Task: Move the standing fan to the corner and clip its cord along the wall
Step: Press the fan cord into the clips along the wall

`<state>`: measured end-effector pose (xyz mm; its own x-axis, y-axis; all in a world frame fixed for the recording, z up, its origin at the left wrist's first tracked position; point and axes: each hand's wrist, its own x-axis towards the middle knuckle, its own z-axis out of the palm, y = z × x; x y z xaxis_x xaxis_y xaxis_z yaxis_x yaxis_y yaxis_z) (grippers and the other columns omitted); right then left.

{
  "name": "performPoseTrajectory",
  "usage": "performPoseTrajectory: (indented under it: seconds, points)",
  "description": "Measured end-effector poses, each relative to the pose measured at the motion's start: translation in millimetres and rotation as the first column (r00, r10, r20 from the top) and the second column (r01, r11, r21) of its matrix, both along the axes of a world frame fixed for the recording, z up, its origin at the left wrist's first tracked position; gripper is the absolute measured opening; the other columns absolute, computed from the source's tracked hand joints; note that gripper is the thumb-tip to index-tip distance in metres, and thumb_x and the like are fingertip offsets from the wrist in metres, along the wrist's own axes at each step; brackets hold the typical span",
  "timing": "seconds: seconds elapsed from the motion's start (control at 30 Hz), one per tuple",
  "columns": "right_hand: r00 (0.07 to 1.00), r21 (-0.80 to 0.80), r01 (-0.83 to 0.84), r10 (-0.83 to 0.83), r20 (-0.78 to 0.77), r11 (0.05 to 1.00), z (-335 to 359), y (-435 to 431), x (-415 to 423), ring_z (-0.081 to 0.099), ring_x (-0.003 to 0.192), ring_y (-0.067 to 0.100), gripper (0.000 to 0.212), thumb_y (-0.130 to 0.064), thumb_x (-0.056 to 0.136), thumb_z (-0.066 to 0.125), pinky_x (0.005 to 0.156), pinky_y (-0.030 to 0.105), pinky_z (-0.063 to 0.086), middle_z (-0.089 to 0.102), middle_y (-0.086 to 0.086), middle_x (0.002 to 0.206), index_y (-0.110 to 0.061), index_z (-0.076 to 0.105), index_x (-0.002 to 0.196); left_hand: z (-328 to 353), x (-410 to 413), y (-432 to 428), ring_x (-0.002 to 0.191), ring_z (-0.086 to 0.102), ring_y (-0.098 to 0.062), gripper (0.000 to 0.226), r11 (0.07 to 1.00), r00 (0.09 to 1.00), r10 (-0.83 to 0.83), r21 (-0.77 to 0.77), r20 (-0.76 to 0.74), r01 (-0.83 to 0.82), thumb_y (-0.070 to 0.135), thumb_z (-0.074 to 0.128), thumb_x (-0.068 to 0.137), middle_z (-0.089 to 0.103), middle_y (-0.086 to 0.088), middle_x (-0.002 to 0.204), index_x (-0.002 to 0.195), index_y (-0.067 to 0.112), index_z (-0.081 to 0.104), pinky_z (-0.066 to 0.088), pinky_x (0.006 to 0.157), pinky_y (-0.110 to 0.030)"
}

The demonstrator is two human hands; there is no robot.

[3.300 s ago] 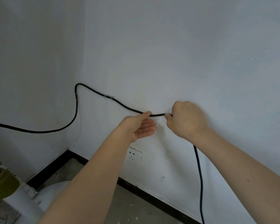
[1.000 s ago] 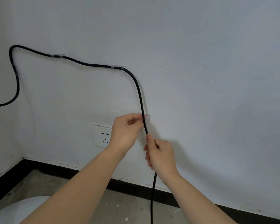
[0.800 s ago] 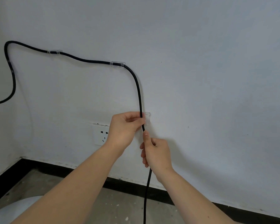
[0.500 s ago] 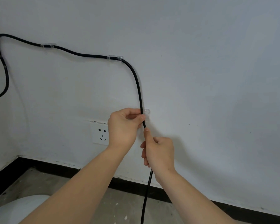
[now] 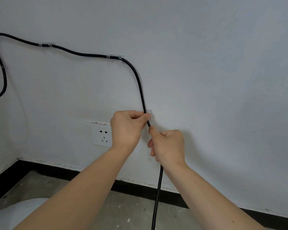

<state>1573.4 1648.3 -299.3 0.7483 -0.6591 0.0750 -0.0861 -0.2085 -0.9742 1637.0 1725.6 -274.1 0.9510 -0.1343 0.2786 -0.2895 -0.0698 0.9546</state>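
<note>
Head view shows the black round power cord (image 5: 140, 90) running along the white painted wall (image 5: 206, 80) through two clear plastic upper clips (image 5: 115, 56), then bending down to a third small clear clip (image 5: 149, 111). My left hand (image 5: 127, 128) pinches the cord right at that clip, and my right hand (image 5: 169, 146) is wrapped around it just below. I judge it seats best with the lower length taut and straight while the thumb presses it in. A white wall socket (image 5: 102, 136) sits just left.

Plain wall (image 5: 223, 72) stretches across the right of the frame; the cord (image 5: 140, 87) loops across the upper left, socket (image 5: 103, 136) below it.
</note>
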Motion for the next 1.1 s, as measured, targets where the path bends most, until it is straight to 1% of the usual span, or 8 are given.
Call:
performPoseTrajectory:
  seconds: [0.17, 0.23, 0.37, 0.47, 0.53, 0.63, 0.87, 1.1]
  points:
    - [1.0, -0.091, 0.009, -0.009, 0.001, 0.996, 4.1, -4.7, 0.9, 0.038, 0.022, 0.005, 0.048, -0.026, 0.086, 0.057, 0.03, 0.011, 0.032, 0.046, -0.003, 0.024, 0.007, 0.064, 0.052, 4.7, -2.1, -3.2, 0.063, 0.068, -0.024, 0.017, 0.996, 0.997, 0.055, 0.073, 0.046, -0.058, 0.028, 0.076, 0.076, 0.071, 0.002, 0.058, 0.062, 0.019, 0.074, 0.059, 0.069, -0.036]
    - [1.0, -0.124, 0.011, -0.012, -0.006, 0.992, 5.1, -6.6, 0.9, 0.038, 0.023, 0.005, 0.047, -0.025, 0.085, 0.057, 0.03, 0.011, 0.032, 0.045, -0.003, 0.024, 0.007, 0.065, 0.052, 5.7, -1.6, -3.9, 0.056, 0.062, -0.021, 0.02, 0.993, 0.996, 0.06, 0.102, 0.067, -0.067, 0.028, 0.075, 0.077, 0.07, -0.002, 0.057, 0.063, 0.014, 0.075, 0.057, 0.066, -0.035]
    - [1.0, -0.178, 0.004, -0.009, -0.029, 0.984, 8.0, -11.2, 0.4, 0.039, 0.024, 0.006, 0.046, -0.025, 0.084, 0.058, 0.029, 0.011, 0.032, 0.044, -0.004, 0.023, 0.005, 0.064, 0.05, 7.1, -1.5, -5.3, 0.053, 0.048, -0.018, 0.028, 0.984, 0.995, 0.063, 0.16, 0.079, -0.075, 0.028, 0.07, 0.079, 0.067, -0.026, 0.066, 0.062, 0.006, 0.072, 0.052, 0.059, -0.036]
    - [0.999, -0.218, -0.01, 0.0, -0.047, 0.976, 10.5, -14.5, 0.3, 0.04, 0.025, 0.008, 0.044, -0.023, 0.084, 0.058, 0.031, 0.013, 0.034, 0.043, -0.005, 0.023, 0.008, 0.064, 0.054, 8.7, -2.3, -5.1, 0.053, 0.043, -0.019, 0.032, 0.982, 0.996, 0.054, 0.175, 0.078, -0.067, 0.026, 0.069, 0.079, 0.063, -0.031, 0.068, 0.063, -0.002, 0.07, 0.042, 0.053, -0.03]
    - [0.998, -0.264, -0.016, -0.001, -0.063, 0.964, 12.2, -16.1, 0.2, 0.042, 0.03, 0.012, 0.044, -0.025, 0.084, 0.058, 0.036, 0.019, 0.037, 0.044, -0.003, 0.026, 0.009, 0.065, 0.056, 9.8, -3.4, -4.8, 0.053, 0.042, -0.019, 0.032, 0.981, 0.995, 0.056, 0.182, 0.08, -0.07, 0.025, 0.068, 0.08, 0.063, -0.032, 0.068, 0.063, -0.002, 0.069, 0.042, 0.053, -0.029]
    - [0.996, -0.297, -0.024, -0.002, -0.085, 0.955, 15.5, -18.0, 0.1, 0.043, 0.037, 0.019, 0.043, -0.027, 0.083, 0.058, 0.044, 0.024, 0.039, 0.048, 0.005, 0.037, 0.011, 0.066, 0.062, 11.0, -3.7, -5.5, 0.054, 0.046, -0.019, 0.03, 0.976, 0.993, 0.069, 0.198, 0.091, -0.086, 0.024, 0.069, 0.08, 0.066, -0.03, 0.07, 0.064, 0.0, 0.071, 0.051, 0.057, -0.038]
    - [0.99, -0.34, -0.048, -0.001, -0.142, 0.939, 21.9, -21.8, 1.6, 0.045, 0.046, 0.023, 0.042, -0.027, 0.082, 0.058, 0.051, 0.029, 0.041, 0.05, 0.013, 0.05, 0.013, 0.067, 0.072, 12.5, -4.7, -6.2, 0.054, 0.048, -0.019, 0.029, 0.97, 0.991, 0.092, 0.217, 0.1, -0.112, 0.023, 0.069, 0.081, 0.067, -0.028, 0.069, 0.065, -0.002, 0.071, 0.054, 0.06, -0.04]
    - [0.976, -0.38, -0.076, -0.009, -0.217, 0.922, 29.4, -30.3, 5.7, 0.046, 0.05, 0.023, 0.037, -0.025, 0.077, 0.06, 0.053, 0.029, 0.042, 0.051, 0.012, 0.054, 0.011, 0.068, 0.079, 12.6, -5.9, -6.7, 0.054, 0.05, -0.021, 0.029, 0.966, 0.989, 0.093, 0.229, 0.112, -0.117, 0.022, 0.068, 0.082, 0.067, -0.028, 0.069, 0.066, -0.001, 0.072, 0.054, 0.061, -0.041]
